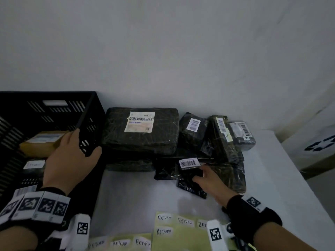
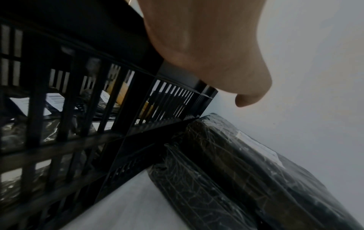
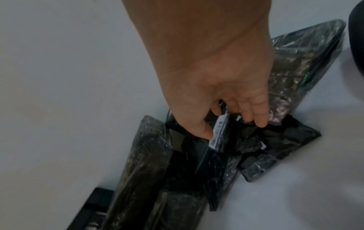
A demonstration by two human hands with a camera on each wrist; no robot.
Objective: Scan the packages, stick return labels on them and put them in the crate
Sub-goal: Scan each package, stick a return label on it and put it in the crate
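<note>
A black slatted crate (image 1: 87, 113) stands at the table's left. My left hand (image 1: 76, 151) grips its right rim, thumb outside and fingers inside; the left wrist view shows the same crate (image 2: 78, 109) under the palm (image 2: 206, 54). Inside lie a yellow package (image 1: 39, 144) and a dark one bearing a RETURN label (image 1: 33, 164). My right hand (image 1: 203, 175) pinches a small black plastic package (image 1: 188, 178) just below its barcode label (image 1: 189, 163). In the right wrist view the thumb and fingers (image 3: 216, 101) close on that package (image 3: 236, 140).
A large wrapped package (image 1: 141, 131) lies against the crate, with several smaller barcoded ones (image 1: 194, 134) (image 1: 223, 138) (image 1: 241, 134) piled toward the wall. Sheets of RETURN labels (image 1: 181, 225) (image 1: 119, 242) lie at the near edge. A cardboard box (image 1: 317, 142) stands beyond the table's right edge.
</note>
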